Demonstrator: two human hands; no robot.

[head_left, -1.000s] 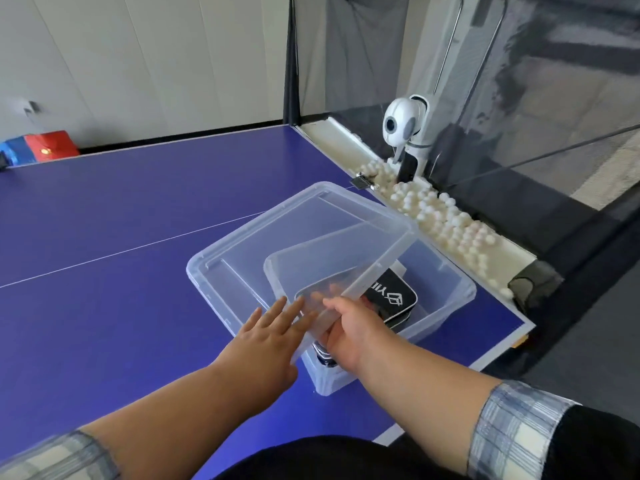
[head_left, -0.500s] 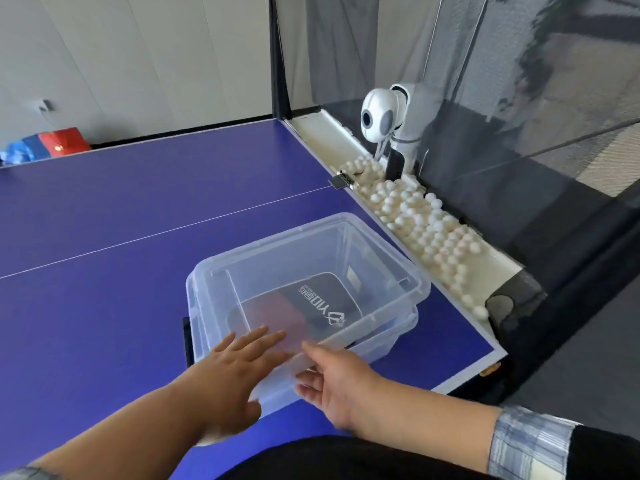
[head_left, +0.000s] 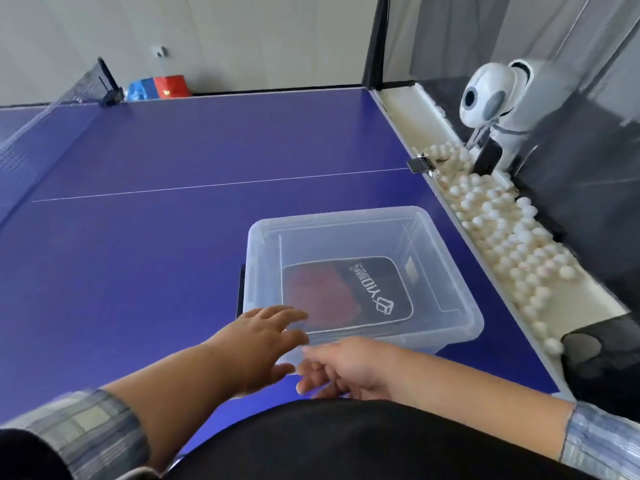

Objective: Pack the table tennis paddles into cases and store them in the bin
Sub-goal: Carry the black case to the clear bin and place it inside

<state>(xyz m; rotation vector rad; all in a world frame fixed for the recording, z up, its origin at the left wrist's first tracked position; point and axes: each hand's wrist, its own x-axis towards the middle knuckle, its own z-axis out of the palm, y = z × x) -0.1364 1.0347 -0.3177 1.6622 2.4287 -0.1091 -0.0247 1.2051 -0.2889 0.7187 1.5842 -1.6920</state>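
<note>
A clear plastic bin (head_left: 460,317) stands on the blue table tennis table near its right edge, with its clear lid (head_left: 263,233) lying flat on top. Through the lid I see a black paddle case (head_left: 377,289) with white lettering and a reddish patch beside it. My left hand (head_left: 259,341) lies with straight fingers on the lid's near left corner. My right hand (head_left: 343,368) is at the bin's near edge, fingers loosely extended below the rim; it holds nothing that I can see.
The blue table (head_left: 173,220) stretches left and far, with its net (head_left: 38,123) at the far left. A trough of several white balls (head_left: 502,233) runs along the right edge, with a white ball machine (head_left: 491,98) behind it. A red and blue box (head_left: 159,86) sits by the wall.
The lid, tilted over the bin a second ago, now lies flat on it. My right hand has let go of the lid and dropped to the bin's near edge. The camera has turned left.
</note>
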